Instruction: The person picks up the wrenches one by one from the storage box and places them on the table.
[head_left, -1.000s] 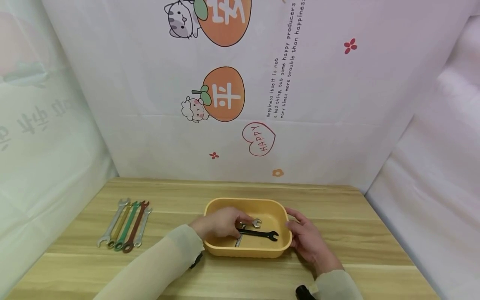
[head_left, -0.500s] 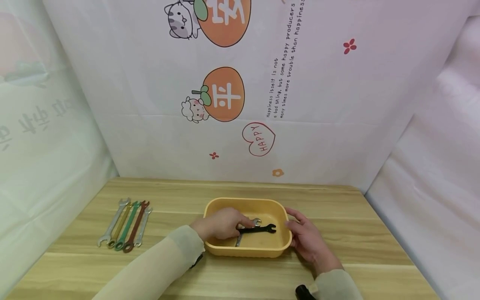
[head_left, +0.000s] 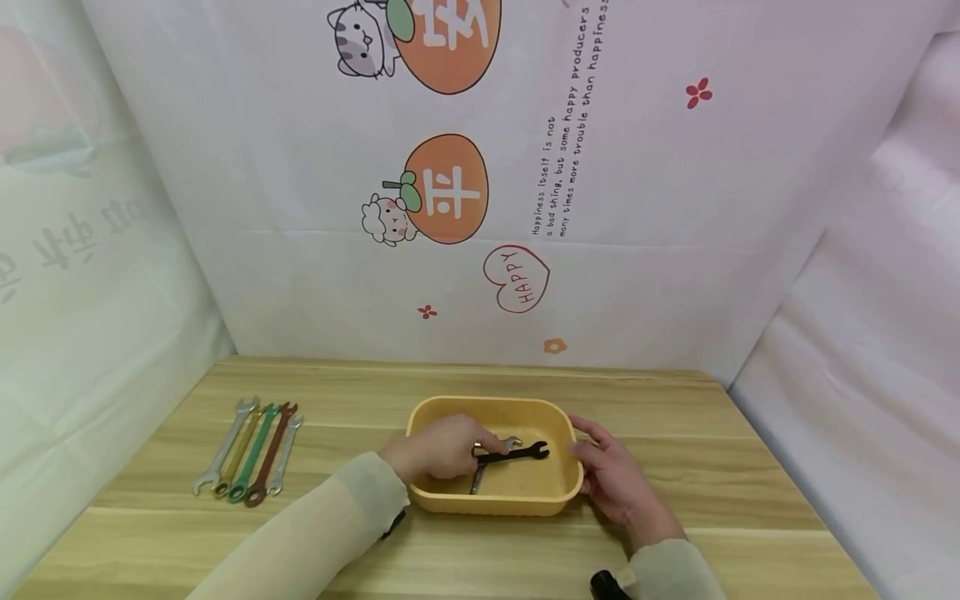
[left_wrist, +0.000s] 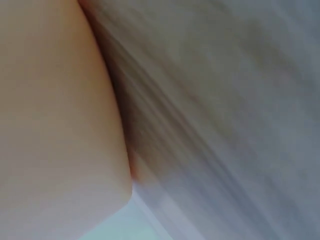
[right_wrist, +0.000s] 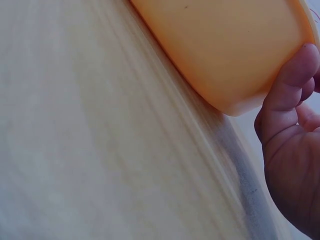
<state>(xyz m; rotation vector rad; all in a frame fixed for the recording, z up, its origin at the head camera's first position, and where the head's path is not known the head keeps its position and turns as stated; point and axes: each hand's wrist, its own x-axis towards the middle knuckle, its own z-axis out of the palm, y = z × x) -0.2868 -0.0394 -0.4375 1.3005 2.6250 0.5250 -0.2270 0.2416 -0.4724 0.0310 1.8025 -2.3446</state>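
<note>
My left hand (head_left: 446,447) reaches into a yellow plastic bin (head_left: 517,504) and grips a black wrench (head_left: 525,452), its open end pointing right. Beyond it, partly covered, shows the head of a silver wrench (head_left: 514,442). Another silver piece (head_left: 477,480) lies below the black one, its upper part hidden by the hand. The right hand (head_left: 615,475) rests against the bin's right end, thumb near the rim. In the right wrist view, that thumb (right_wrist: 295,75) touches the bin's outer wall (right_wrist: 220,50). Only blurred skin and tabletop appear in the left wrist view.
Several wrenches lie side by side on the wooden table (head_left: 360,533) at the left, among them a green one (head_left: 255,454) and a red one (head_left: 272,454). A printed white cloth (head_left: 637,292) hangs behind the table, with white sheets at both sides.
The black wrench has swung so its open end sits higher and slightly further left, now partly overlapping the silver head. The left index finger has shifted slightly. The right hand has stayed in place.
</note>
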